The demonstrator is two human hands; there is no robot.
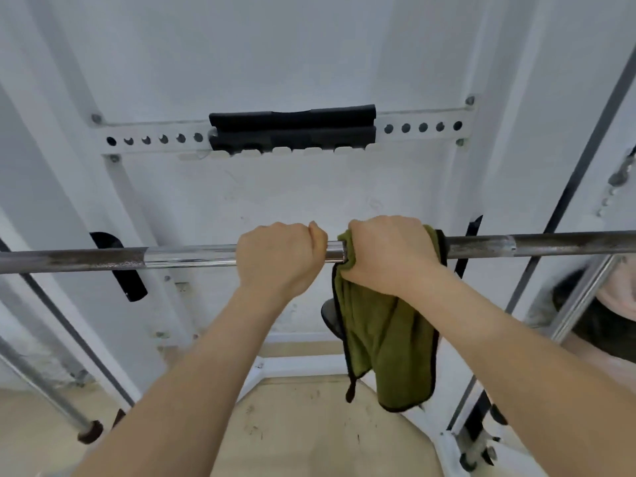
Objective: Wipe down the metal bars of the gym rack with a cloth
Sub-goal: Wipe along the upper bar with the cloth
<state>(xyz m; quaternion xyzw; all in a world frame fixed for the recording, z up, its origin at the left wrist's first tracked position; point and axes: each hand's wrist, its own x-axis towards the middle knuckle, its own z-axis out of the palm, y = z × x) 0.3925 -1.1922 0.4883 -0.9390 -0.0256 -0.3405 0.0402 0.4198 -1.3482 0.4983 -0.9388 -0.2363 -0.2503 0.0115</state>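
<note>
Head view: both forearms reach up from 6 o'clock to the metal bar (186, 258), which crosses the frame from 9 to 3 o'clock. The left hand (280, 256) grips the bare chrome part near the centre, knuckles up, fingers curled over the bar and pressed together; the fingertips are hidden behind it. Just beside it, toward 3 o'clock, the right hand (389, 253) holds the green cloth (385, 339) wrapped over the bar, fingers curled and close together round cloth and bar alike. The two hands nearly touch. The rest of the cloth hangs loose below the right wrist toward 5 o'clock, black-edged, covering part of a dark round piece behind it.

At 12 o'clock a white perforated crossbeam (155, 139) carries a black pad (292, 127) at its middle. A black hook (117, 266) sits behind the bar at 9 o'clock. A slanted rack upright (585, 160) rises at 2 o'clock. The pale floor (309, 425) lies at 6 o'clock.
</note>
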